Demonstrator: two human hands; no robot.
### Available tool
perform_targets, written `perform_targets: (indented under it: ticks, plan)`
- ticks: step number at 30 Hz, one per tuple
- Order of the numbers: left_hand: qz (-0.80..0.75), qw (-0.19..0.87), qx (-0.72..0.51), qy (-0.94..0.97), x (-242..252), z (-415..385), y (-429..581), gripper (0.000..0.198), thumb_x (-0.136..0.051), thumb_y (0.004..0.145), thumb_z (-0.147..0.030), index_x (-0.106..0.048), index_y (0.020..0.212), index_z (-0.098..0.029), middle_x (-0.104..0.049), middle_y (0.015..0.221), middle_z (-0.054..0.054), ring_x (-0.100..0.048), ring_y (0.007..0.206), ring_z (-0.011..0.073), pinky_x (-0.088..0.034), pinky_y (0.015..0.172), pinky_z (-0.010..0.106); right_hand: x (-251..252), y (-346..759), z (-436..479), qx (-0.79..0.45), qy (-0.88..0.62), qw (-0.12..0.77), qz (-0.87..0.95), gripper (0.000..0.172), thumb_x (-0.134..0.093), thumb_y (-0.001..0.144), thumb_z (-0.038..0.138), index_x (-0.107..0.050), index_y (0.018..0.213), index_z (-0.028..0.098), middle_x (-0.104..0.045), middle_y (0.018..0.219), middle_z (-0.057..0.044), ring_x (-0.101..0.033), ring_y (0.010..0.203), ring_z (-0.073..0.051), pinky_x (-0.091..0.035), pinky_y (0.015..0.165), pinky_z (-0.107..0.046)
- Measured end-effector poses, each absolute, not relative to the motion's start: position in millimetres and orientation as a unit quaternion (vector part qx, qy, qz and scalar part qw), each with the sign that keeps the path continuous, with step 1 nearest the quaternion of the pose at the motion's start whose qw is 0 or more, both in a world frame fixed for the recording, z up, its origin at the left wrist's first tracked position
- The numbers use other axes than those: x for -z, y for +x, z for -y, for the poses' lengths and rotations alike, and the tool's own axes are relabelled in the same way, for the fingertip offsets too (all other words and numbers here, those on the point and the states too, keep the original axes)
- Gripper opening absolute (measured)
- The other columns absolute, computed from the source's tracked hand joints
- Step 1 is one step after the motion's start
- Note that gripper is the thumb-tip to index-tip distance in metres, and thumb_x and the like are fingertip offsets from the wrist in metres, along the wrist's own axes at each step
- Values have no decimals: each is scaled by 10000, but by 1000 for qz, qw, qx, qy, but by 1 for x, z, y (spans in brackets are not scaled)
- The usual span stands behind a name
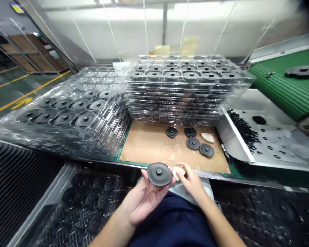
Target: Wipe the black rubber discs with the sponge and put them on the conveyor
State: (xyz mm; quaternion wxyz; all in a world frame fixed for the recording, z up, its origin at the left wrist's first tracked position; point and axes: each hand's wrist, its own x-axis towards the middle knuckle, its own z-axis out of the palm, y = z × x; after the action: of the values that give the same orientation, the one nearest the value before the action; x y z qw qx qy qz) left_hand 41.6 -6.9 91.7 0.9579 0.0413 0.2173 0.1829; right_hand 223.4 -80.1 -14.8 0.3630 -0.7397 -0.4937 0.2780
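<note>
My left hand (141, 200) holds a black round disc (159, 174) with a small hub in its middle, fingers curled under its edge. My right hand (192, 181) pinches a small pale wedge-shaped piece (177, 171) against the disc's right rim. Both hands are over my lap, just in front of the bench edge. Several more black discs (193, 142) lie loose on the brown board (149, 144) ahead, beside another pale wedge (208, 138).
A tall stack of clear trays (185, 92) filled with discs stands at the back. Another clear tray stack (67, 113) lies at the left. A white bin (247, 144) with small black parts is at the right, a green conveyor (285, 85) behind it. A low tray of discs (90, 199) sits lower left.
</note>
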Motion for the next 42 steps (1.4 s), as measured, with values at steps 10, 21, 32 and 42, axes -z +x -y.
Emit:
perform_targets:
  ticks: [10, 21, 32, 42]
  plan:
    - [-178, 955, -229, 58, -92, 52, 27, 492, -823, 566, -348, -710, 1003, -153, -734, 1056, 82, -673, 1007, 226, -485, 919, 267, 4, 198, 105, -333, -674, 412, 515, 319, -501, 893, 430, -628, 998, 156, -674, 808, -26, -606, 637, -131, -496, 605, -275]
    - [-227, 901, -335, 155, -90, 42, 34, 481, -833, 589, -328, -657, 1024, -224, -650, 1170, 63, -590, 1102, 219, -341, 1053, 367, 3, 202, 95, -374, -672, 411, 490, 249, -500, 832, 341, -659, 954, 193, -700, 797, -18, -553, 567, -153, -471, 574, -282]
    - [-353, 842, -357, 198, -78, -14, 66, 467, -781, 650, -380, -646, 1068, -221, -661, 1150, 70, -572, 1126, 226, -367, 1047, 350, 3, 224, 65, -414, -696, 426, 403, 304, -526, 817, 420, -683, 920, 181, -722, 835, -49, -627, 618, -185, -514, 569, -298]
    - [-394, 846, -290, 211, -74, -56, 91, 606, -840, 569, -332, -622, 1130, -261, -669, 1146, 58, -631, 1014, 212, -507, 865, 271, -107, 220, 3, -186, -632, 511, 552, 254, -452, 907, 183, -590, 1119, 192, -704, 1026, -71, -643, 890, -196, -476, 762, -328]
